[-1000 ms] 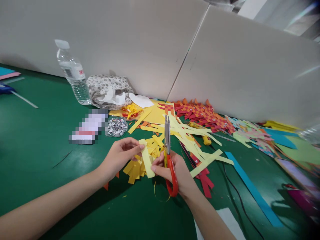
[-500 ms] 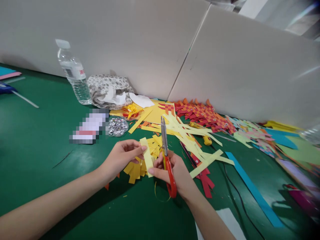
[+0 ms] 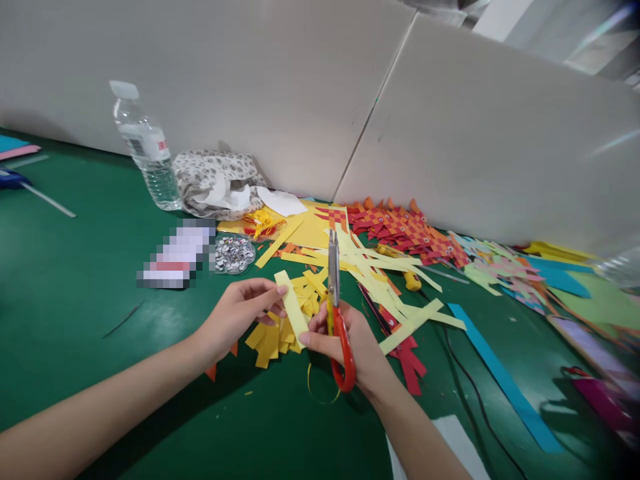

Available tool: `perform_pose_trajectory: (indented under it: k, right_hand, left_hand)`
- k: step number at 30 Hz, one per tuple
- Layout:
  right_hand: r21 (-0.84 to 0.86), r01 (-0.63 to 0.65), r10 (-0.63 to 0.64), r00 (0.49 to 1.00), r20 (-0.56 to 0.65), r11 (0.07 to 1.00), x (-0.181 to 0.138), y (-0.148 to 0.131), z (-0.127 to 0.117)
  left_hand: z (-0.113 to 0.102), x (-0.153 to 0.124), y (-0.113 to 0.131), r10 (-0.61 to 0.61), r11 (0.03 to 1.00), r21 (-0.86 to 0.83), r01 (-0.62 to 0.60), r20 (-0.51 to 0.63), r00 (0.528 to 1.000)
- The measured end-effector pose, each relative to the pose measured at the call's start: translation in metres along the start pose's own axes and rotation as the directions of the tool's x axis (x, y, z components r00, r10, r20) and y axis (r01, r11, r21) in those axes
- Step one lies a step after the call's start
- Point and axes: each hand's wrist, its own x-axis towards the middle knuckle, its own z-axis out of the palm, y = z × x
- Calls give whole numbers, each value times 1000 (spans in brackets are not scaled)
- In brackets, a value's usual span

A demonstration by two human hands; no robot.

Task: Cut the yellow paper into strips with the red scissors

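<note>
A short pale yellow paper strip (image 3: 291, 307) is held between my two hands, tilted, its upper end toward the left. My left hand (image 3: 247, 303) pinches the strip's upper end between thumb and fingers. With thumb and fingertips my right hand (image 3: 345, 337) grips the lower end. The same right hand also carries scissors (image 3: 339, 327) with red and yellow handles, blades pointing up and apparently closed. Beneath the strip lies a heap of cut yellow paper pieces (image 3: 270, 341). Long pale yellow strips (image 3: 373, 267) cross one another just beyond my right hand.
A water bottle (image 3: 147, 150) and a patterned cloth bag (image 3: 220, 177) stand by the grey partition. Nearer are a blurred-out phone (image 3: 180, 257) and a tub of googly eyes (image 3: 234, 255). Woven red-orange paper fish (image 3: 400, 227), a glue gun (image 3: 411, 280), its cord and a blue strip (image 3: 505, 377) lie rightward.
The strip has tilted more, its upper end shifting slightly left. The scissors in my right hand have turned a little more upright. Both hands keep their hold.
</note>
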Motion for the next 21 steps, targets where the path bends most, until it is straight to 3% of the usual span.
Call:
perform_pose_trajectory:
  k: [3,6,10,14,17,21]
  right_hand:
    - [-59,16,-17,1000,-11,998,0,4,-2]
    - [-203,-9,-10,996,-92,979,1,8,-5]
    - [-308,-22,-27,988,-153,951,2,12,-6]
    - [-280,-8,-34,989,-144,960,3,12,-6]
    - [-253,5,-48,985,-164,967,5,11,-7]
    - [-145,7,-35,981,-191,989,5,6,-8]
  left_hand:
    - [-5,4,0,80,991,109,-81,11,997]
    - [-13,9,-2,178,920,341,-193,76,981]
    - [-20,13,-6,369,676,662,-322,74,927]
    - [-25,16,-5,513,407,834,-371,127,849]
    - [-29,22,0,547,171,885,-434,282,789]
    - [-30,40,13,513,-46,907,-419,381,769]
